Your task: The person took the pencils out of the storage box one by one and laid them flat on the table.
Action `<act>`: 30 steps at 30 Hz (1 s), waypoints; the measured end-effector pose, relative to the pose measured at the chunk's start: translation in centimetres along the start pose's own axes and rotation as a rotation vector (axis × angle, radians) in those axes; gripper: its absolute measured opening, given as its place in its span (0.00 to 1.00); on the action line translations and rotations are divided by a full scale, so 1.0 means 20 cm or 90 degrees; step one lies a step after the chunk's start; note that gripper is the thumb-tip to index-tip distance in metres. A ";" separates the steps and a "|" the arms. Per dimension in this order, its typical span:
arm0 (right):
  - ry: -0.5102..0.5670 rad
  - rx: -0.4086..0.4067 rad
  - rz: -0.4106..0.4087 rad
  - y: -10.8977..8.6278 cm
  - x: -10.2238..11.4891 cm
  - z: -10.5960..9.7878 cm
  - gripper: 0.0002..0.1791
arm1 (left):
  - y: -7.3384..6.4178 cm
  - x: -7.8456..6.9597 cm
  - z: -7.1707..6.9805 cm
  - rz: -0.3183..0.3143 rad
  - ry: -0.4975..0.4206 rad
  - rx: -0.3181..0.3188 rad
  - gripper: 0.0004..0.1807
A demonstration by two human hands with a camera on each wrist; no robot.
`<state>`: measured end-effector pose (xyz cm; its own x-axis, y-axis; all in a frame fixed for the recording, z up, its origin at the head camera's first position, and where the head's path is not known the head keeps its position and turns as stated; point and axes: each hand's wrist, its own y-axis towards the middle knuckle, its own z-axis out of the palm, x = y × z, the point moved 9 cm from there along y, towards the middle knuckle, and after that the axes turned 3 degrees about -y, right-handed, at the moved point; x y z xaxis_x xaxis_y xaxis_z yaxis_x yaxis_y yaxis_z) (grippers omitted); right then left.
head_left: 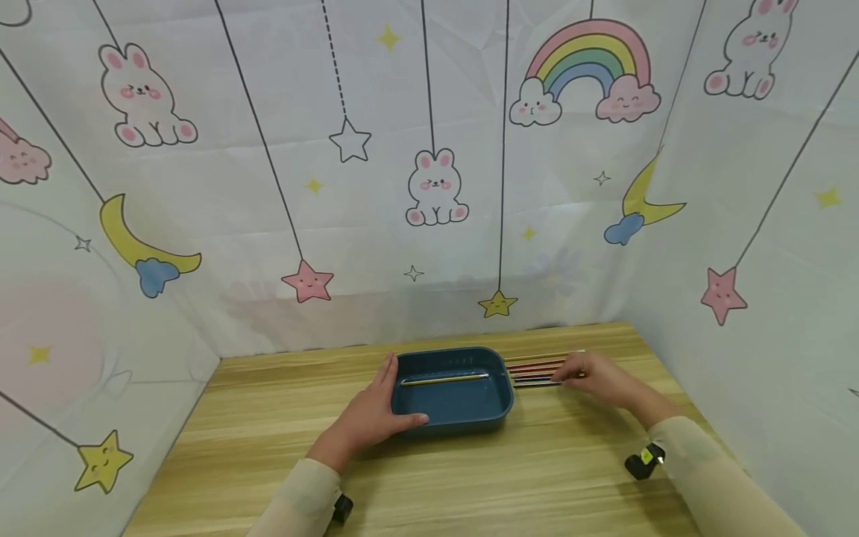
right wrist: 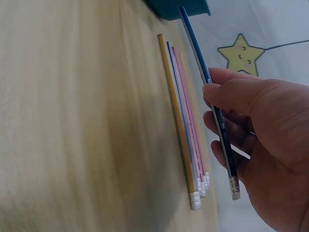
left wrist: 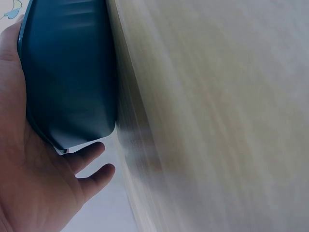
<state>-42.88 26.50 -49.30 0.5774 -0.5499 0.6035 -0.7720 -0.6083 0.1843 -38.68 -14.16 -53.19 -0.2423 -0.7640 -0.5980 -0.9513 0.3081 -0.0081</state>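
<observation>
A dark blue rectangular dish stands on the table with a yellow pencil lying inside it. At the dish's left end is my left hand, its fingers extended along the side and its thumb lying on the near rim. My right hand pinches a dark blue and black pencil between thumb and fingers, raised off the table, white eraser end toward the wrist. Below it, several pencils lie side by side to the right of the dish, among them a yellow pencil and a pink pencil.
The wooden table extends in front of the dish and to both sides. White fabric walls printed with bunnies, stars and moons rise behind and at the left and right. A small black device sits at the right wrist.
</observation>
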 end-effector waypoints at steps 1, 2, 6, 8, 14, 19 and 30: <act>-0.002 0.002 -0.001 0.00 -0.01 0.01 0.12 | 0.00 0.00 0.00 0.000 0.001 0.000 0.75; -0.003 0.007 0.003 0.00 -0.02 0.02 0.11 | 0.00 0.00 0.00 0.000 0.003 -0.001 0.75; -0.019 0.008 0.007 -0.01 -0.04 0.04 0.11 | 0.00 0.00 0.00 -0.002 0.006 0.005 0.75; -0.025 0.005 0.011 -0.01 -0.05 0.04 0.11 | -0.01 -0.01 0.00 0.002 0.003 0.004 0.75; -0.045 -0.007 0.002 -0.03 -0.07 0.03 0.10 | -0.01 -0.02 -0.01 0.001 0.003 0.003 0.75; -0.049 0.002 0.022 -0.04 -0.11 0.05 0.09 | -0.01 -0.02 -0.01 0.001 0.005 0.002 0.74; -0.056 0.007 0.049 -0.02 -0.15 0.07 0.10 | -0.01 -0.02 -0.01 0.001 -0.001 0.003 0.75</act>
<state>-43.83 27.64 -52.22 0.5386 -0.6431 0.5443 -0.8118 -0.5690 0.1311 -38.45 -14.04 -52.81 -0.2428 -0.7629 -0.5992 -0.9503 0.3110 -0.0108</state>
